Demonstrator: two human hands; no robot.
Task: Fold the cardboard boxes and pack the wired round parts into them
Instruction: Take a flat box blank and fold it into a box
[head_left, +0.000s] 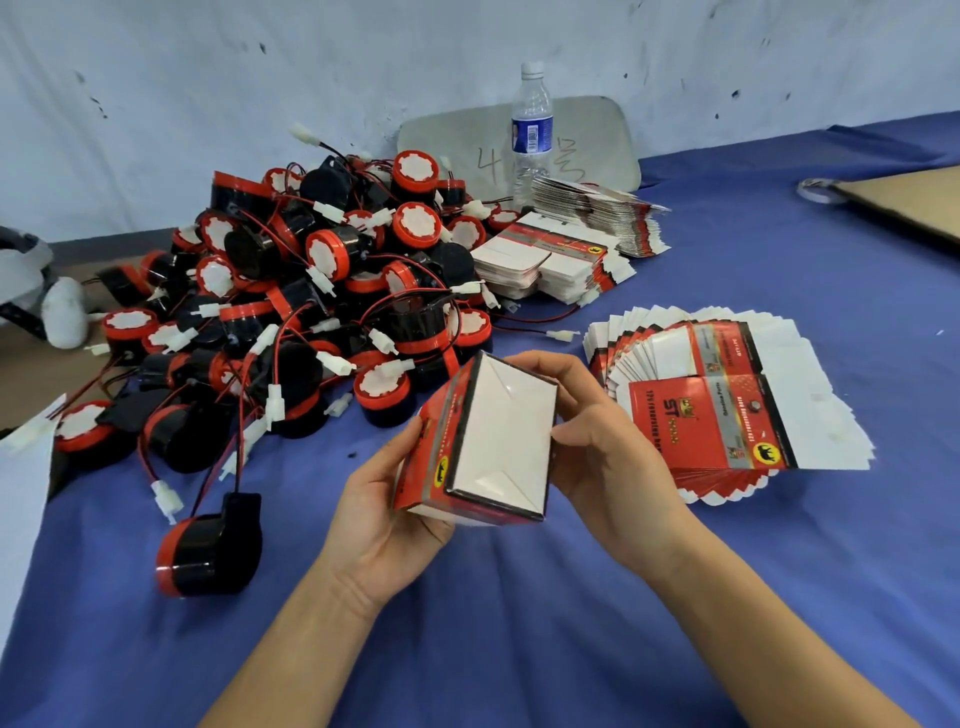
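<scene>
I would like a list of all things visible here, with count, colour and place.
folded cardboard box: one, red and white, held in both hands
wired round parts: large pile, red and black, left of the box; one apart in front
flat box blanks: many, red and white, fanned at right; stacks behind
plastic water bottle: one, clear, at the back
table cloth: one, blue, underneath
left hand: grips the box's left side
right hand: grips its right side

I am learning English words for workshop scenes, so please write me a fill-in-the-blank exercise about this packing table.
The left hand and right hand hold a red-and-white cardboard box over the ____ tablecloth.
The clear plastic bottle stands ____, not tipped.
The pile of red-and-black round wired parts lies to the box's ____.
Missing: blue; upright; left.
</scene>
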